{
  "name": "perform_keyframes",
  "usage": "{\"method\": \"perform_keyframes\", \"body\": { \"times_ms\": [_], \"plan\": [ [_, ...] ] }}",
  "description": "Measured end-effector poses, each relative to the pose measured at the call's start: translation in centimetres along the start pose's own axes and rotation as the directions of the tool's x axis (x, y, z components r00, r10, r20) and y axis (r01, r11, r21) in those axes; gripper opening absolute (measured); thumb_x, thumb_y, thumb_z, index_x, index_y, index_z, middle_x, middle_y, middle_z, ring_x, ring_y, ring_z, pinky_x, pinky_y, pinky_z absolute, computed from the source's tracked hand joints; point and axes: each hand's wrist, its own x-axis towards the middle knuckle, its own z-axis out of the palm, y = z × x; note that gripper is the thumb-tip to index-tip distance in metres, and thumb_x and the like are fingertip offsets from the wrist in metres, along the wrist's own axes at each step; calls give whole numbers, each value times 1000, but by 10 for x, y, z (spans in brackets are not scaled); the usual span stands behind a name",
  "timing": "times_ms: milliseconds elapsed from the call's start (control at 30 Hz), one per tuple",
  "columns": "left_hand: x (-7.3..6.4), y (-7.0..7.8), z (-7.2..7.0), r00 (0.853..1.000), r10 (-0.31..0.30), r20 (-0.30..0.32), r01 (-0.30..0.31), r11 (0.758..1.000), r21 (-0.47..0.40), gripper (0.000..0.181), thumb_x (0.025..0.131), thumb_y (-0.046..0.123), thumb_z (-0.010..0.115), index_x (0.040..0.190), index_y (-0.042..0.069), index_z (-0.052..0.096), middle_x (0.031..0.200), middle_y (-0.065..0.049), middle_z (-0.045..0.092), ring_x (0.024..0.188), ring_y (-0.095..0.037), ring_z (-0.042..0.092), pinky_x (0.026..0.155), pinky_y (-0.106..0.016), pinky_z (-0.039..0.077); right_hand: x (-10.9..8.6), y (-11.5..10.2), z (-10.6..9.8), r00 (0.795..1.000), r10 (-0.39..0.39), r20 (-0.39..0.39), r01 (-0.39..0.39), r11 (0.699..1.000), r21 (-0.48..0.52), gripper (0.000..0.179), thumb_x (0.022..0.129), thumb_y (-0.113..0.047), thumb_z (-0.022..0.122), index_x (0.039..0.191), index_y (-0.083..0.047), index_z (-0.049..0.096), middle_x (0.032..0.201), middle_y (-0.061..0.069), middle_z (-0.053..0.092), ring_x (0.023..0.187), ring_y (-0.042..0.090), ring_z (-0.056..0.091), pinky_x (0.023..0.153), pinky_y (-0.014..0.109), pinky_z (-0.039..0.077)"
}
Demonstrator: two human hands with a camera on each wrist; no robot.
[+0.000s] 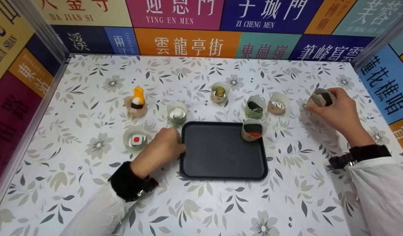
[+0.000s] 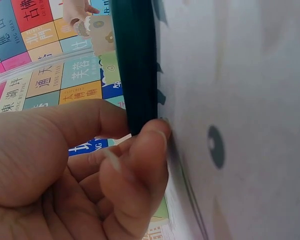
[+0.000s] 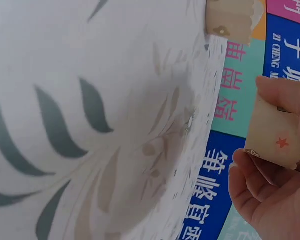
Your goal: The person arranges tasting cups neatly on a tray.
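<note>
My left hand pinches the left edge of the black tray; in the left wrist view, its thumb and fingertips meet at the tray's rim. At the far right, my right hand grips a beige paper cup with a dark-banded sushi piece inside. A red star shows on this cup in the right wrist view, and a gap parts it from the table. Another paper cup, with orange-and-black sushi, stands in the tray's far right corner.
Behind the tray stand paper cups with sushi: a green one, a beige one, another beige one and a green one. To the left are a beige cup and a green cup. Printed panels border the flowered table.
</note>
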Motion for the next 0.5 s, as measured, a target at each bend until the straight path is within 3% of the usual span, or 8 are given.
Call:
{"method": "perform_keyframes", "body": {
  "times_ms": [267, 500],
  "plan": [
    [0, 0, 0, 1000, 20, -11, -20, 1000, 21, 37, 82, 3, 67, 53, 16, 47, 53, 3, 44, 49, -15, 45, 46, -27, 34, -14, -23, 5, 999, -47, -24, 48, 998, 35, 93, 85, -52, 84, 149, -1, 40, 138, 22, 53, 118, 32, 52, 87, 34, 43],
    [1, 0, 0, 1000, 7, -15, -7, 999, 35, 41, 82, 4, 68, 50, 18, 45, 48, 6, 42, 46, -14, 44, 44, -26, 32, -26, -46, 12, 991, -129, -16, 130, 990, 53, 89, 85, -43, 86, 149, 0, 41, 137, 25, 54, 120, 39, 55, 89, 39, 42]
  ]
}}
